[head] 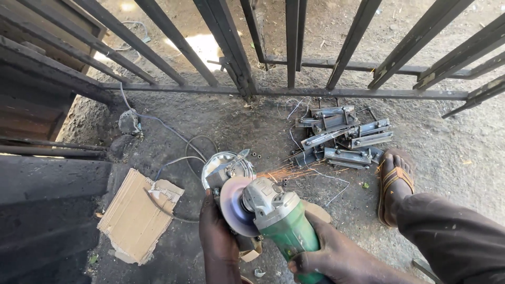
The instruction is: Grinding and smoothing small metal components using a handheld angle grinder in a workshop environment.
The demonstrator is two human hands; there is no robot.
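Right hand (329,257): closed around green angle grinder (281,221); body axis runs near-right to far-left.
Left hand (215,231): grips small metal workpiece (247,244), touching grinding disc (234,205), nearer hand.

The dirt floor (452,152) under me carries cardboard (138,216) and a cable (173,134). Metal brackets (344,138) lie piled near my sandal (395,181).
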